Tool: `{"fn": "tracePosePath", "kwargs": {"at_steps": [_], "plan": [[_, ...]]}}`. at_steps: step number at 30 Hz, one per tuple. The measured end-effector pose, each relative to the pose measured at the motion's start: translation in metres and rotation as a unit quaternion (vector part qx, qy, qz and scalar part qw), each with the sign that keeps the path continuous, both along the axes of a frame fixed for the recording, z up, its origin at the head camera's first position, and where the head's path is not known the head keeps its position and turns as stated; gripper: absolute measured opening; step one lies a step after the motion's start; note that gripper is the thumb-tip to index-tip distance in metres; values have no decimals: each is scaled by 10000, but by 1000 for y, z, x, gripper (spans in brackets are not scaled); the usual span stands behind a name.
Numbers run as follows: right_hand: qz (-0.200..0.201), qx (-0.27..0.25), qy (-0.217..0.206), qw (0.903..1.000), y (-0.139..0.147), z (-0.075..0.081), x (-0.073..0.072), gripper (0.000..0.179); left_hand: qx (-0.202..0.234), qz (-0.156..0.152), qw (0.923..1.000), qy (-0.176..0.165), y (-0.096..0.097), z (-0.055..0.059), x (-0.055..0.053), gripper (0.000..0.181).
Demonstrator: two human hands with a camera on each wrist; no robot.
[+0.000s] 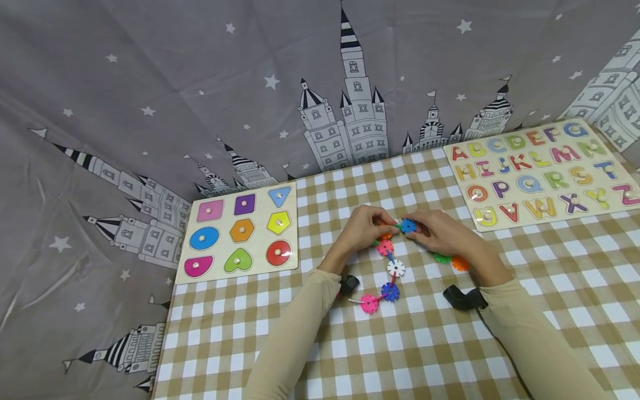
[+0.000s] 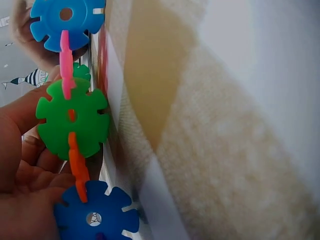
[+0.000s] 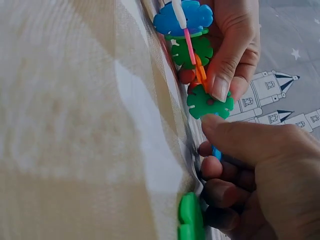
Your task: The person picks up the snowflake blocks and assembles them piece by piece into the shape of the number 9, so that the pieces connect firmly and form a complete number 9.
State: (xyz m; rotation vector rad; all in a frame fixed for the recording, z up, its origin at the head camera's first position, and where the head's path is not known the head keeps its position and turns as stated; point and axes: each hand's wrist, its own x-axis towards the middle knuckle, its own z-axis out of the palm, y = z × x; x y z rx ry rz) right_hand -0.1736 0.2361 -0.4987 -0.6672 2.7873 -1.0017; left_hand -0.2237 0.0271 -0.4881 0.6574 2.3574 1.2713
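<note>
A chain of notched flower-shaped plastic discs, with a white disc (image 1: pixel 396 268) and a pink disc (image 1: pixel 369 304) in it, curves over the cloth below my left hand (image 1: pixel 364 226). That hand pinches a green disc (image 3: pixel 205 103) at the chain's upper end, its thumb on the face. My right hand (image 1: pixel 440 232) pinches a blue disc (image 1: pixel 408 225) against the green one's edge; how deep their slots engage is hidden by fingers. In the left wrist view, a green disc (image 2: pixel 75 117), an orange disc (image 2: pixel 78 167) and a blue disc (image 2: pixel 97 212) hang linked beside the left palm.
A loose green disc (image 1: pixel 442 258) and an orange disc (image 1: pixel 460 263) lie by the right wrist. A shape puzzle board (image 1: pixel 260 272) lies at left, an alphabet board (image 1: pixel 465 194) at right. Checked cloth (image 1: pixel 225 344) covers the table; a grey castle-print curtain (image 1: pixel 200 122) hangs behind.
</note>
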Motion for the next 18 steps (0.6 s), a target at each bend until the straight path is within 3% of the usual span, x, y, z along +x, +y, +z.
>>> {"fn": "tracePosePath", "kwargs": {"at_steps": [8, 18], "plan": [[-17, -153, -27, 9999, -3, -5, 1, 39, -117, -36, 9999, 93, 0, -1, 1, 9], [-5, -207, 382, 9991, -5, -6, 0, 31, -23, -75, 9995, 303, 1, 0, 0, 8]]}}
